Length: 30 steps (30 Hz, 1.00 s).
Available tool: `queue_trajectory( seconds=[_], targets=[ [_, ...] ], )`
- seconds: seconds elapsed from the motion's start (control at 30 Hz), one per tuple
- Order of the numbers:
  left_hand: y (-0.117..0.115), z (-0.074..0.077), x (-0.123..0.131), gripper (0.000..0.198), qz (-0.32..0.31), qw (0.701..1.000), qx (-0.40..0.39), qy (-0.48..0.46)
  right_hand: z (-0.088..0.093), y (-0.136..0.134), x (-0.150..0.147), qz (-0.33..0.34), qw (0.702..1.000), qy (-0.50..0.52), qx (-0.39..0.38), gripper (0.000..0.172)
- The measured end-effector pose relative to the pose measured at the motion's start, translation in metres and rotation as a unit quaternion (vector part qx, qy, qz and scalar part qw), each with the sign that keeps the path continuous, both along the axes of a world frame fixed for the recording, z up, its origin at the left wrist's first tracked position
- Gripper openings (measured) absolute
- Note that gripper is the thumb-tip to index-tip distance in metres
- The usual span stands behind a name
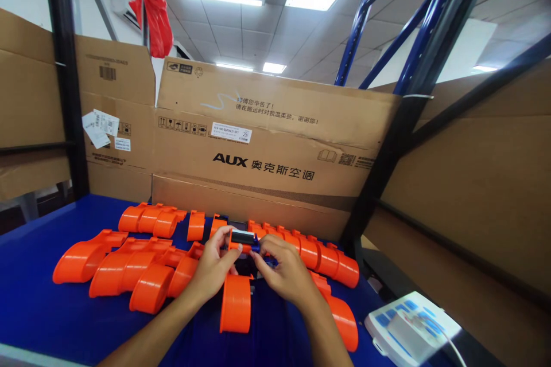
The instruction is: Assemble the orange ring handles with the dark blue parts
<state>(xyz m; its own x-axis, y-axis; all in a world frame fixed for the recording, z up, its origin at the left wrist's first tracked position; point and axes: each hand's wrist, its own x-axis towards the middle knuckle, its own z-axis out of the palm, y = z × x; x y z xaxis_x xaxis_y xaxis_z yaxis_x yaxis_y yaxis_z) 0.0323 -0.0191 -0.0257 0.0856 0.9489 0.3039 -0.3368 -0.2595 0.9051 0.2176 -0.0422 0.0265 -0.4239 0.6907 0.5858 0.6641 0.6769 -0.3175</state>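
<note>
Head view: above the table (pixel 32 258), a dispenser (pixel 242 237) is gripped in the left hand (pixel 218 258), its blue end (pixel 255 245) pinched by the right hand (pixel 282 266).
</note>
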Motion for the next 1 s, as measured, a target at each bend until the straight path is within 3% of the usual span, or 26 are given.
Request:
queue_trajectory(
  seconds=[0.47, 0.63, 0.77, 1.0],
  targets=[
    [0.003, -0.001, 0.000, 0.054, -0.013, 0.999, -0.029, -0.018, 0.006, -0.007, -0.002, 0.014, 1.000, 0.008, -0.015, 0.025],
    [-0.001, 0.004, -0.001, 0.062, -0.056, 0.995, -0.051, -0.058, 0.005, -0.004, 0.004, 0.015, 0.991, 0.131, -0.027, 0.026],
    [-0.005, 0.008, -0.001, 0.071, -0.119, 0.986, -0.081, -0.087, 0.002, -0.001, 0.000, -0.008, 0.974, 0.199, -0.106, 0.032],
    [-0.012, 0.012, 0.002, 0.072, -0.213, 0.967, -0.096, -0.106, 0.001, -0.003, -0.013, 0.082, 0.928, 0.284, -0.229, 0.038]
  ],
)
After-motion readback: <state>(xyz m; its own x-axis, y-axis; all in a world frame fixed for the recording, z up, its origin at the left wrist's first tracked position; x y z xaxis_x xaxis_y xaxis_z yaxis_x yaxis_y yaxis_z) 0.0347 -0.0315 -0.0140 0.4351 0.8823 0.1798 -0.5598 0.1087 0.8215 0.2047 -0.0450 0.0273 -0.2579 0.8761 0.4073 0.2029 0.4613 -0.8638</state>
